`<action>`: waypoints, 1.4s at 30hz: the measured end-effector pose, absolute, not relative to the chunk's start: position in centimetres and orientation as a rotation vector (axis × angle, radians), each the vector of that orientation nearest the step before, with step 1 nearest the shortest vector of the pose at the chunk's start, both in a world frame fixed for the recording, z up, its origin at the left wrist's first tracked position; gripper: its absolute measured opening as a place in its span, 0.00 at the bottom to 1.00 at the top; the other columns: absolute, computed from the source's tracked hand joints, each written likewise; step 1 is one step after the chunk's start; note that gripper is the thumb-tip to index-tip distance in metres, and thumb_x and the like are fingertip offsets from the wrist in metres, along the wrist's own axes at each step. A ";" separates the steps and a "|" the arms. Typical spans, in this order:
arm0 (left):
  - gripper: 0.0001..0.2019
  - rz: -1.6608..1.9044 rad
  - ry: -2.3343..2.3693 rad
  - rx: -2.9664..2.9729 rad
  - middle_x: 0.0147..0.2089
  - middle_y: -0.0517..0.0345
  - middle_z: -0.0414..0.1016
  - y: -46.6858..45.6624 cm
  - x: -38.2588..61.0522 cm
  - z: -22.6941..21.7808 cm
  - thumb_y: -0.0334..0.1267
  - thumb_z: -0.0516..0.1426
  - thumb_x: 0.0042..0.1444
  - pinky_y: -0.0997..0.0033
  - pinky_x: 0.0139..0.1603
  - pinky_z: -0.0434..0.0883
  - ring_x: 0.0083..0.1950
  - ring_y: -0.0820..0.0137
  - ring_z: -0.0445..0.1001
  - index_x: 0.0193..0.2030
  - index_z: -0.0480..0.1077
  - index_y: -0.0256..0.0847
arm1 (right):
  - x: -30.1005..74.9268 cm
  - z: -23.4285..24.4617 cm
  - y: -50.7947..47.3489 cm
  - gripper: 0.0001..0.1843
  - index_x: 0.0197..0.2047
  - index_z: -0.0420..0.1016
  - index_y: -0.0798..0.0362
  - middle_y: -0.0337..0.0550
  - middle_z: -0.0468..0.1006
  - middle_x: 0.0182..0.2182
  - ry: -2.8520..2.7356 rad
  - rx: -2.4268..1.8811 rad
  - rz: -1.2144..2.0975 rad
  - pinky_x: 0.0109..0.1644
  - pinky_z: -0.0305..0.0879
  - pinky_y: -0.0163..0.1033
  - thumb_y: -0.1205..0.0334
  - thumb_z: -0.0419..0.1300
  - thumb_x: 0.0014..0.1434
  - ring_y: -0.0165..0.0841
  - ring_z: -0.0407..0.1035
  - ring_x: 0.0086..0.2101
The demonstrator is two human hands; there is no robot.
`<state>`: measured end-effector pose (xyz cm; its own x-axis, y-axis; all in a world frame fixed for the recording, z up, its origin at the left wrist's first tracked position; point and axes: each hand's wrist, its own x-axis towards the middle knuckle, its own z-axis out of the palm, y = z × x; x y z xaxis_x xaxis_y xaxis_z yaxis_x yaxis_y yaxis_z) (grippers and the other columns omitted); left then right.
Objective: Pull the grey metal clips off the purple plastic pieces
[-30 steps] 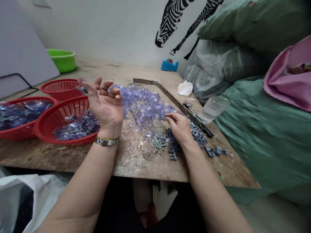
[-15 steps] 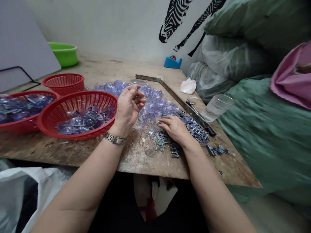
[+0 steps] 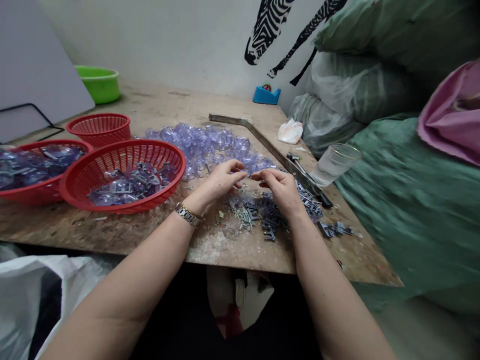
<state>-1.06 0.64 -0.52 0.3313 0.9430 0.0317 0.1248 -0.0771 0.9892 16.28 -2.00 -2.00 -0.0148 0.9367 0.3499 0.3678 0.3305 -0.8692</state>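
Observation:
My left hand [image 3: 220, 182] and my right hand [image 3: 279, 189] meet fingertip to fingertip low over the wooden table [image 3: 157, 235]. Both have their fingers curled in a pinch; what they hold is too small to name. They hover at the near edge of a heap of clear purple plastic pieces [image 3: 204, 142]. Under my right hand lies a scatter of small grey metal clips [image 3: 270, 217]. A watch sits on my left wrist.
Left of my hands stand red baskets: a near one [image 3: 112, 197] and a far-left one [image 3: 22, 192] holding purple pieces, and a smaller one [image 3: 98, 129] behind. A bent metal bar [image 3: 258, 137], a glass [image 3: 333, 164], a green basin [image 3: 98, 82] and stuffed green sacks [image 3: 412, 210] lie around.
My left hand came away from above the near red basket, swung right and dropped to the table, meeting my right hand. My right hand lifted slightly off the clips.

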 end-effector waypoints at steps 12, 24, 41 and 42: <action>0.10 0.696 0.971 2.163 0.35 0.58 0.73 0.8 -1.2 -1.2 0.23 0.55 0.49 0.72 0.43 0.68 0.38 0.71 0.71 0.32 0.75 0.38 | 17.1 -3.1 -1.7 0.09 0.37 0.81 0.51 0.44 0.80 0.37 -2.068 -1.302 0.298 0.49 0.67 0.43 0.69 0.61 0.53 0.36 0.73 0.39; 0.15 0.359 1.041 2.711 0.45 0.46 0.72 -0.6 0.3 -1.9 0.29 0.50 0.60 0.64 0.50 0.69 0.47 0.62 0.73 0.50 0.73 0.35 | 17.9 -2.8 -1.8 0.05 0.33 0.78 0.52 0.43 0.79 0.33 -2.077 -1.426 0.211 0.43 0.65 0.38 0.68 0.61 0.56 0.35 0.72 0.36; 0.11 0.591 1.353 2.498 0.40 0.47 0.77 0.5 -0.4 -1.2 0.29 0.51 0.59 0.67 0.46 0.68 0.42 0.65 0.73 0.38 0.75 0.35 | 17.8 -1.6 -2.8 0.05 0.33 0.79 0.51 0.43 0.78 0.37 -2.419 -1.531 0.485 0.45 0.61 0.39 0.62 0.68 0.51 0.37 0.70 0.41; 0.10 0.628 1.344 2.472 0.40 0.48 0.77 0.6 -0.4 -1.3 0.29 0.51 0.59 0.67 0.45 0.68 0.42 0.65 0.73 0.37 0.75 0.35 | 17.9 -1.6 -2.8 0.05 0.33 0.79 0.51 0.43 0.77 0.36 -2.420 -1.525 0.484 0.45 0.61 0.39 0.62 0.68 0.51 0.37 0.70 0.41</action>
